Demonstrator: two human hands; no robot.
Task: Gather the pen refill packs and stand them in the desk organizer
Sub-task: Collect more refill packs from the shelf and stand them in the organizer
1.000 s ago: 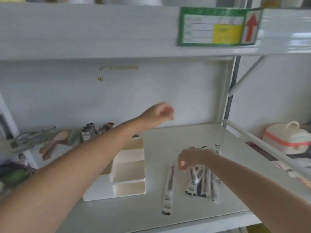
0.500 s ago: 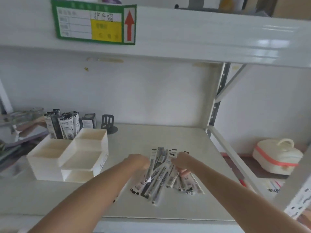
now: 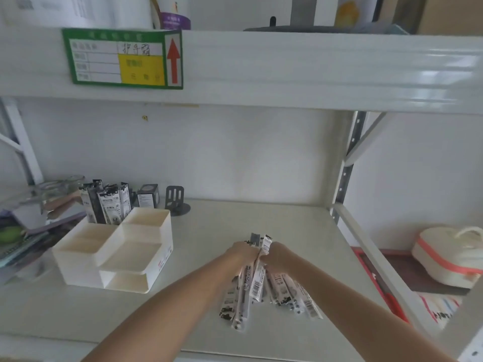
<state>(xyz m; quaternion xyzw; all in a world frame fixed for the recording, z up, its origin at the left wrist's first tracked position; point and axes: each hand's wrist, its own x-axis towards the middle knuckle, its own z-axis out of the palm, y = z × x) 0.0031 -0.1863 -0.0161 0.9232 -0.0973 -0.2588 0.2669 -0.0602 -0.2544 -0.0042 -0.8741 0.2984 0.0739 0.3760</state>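
A bundle of black-and-white pen refill packs [image 3: 254, 286] lies fanned out on the white shelf [image 3: 235, 220]. My left hand [image 3: 241, 254] and my right hand [image 3: 277, 254] press together around the far ends of the bundle, gripping it from both sides. The near ends spread out toward me on the shelf. The white desk organizer [image 3: 115, 252] stands to the left, with several refill packs [image 3: 107, 202] upright in its back left compartment. Its other compartments hold nothing.
A dark metal stand [image 3: 175, 201] and a small black box [image 3: 147, 195] sit behind the organizer. Clutter with notebooks [image 3: 23, 236] lies at far left. The upper shelf beam [image 3: 287, 71] carries a green label. A white lidded container [image 3: 449, 254] sits beyond the right rail.
The view swung left and settled. My left hand came down from above the organizer to the packs. Both hands closed in and squeezed the scattered packs into one bundle.
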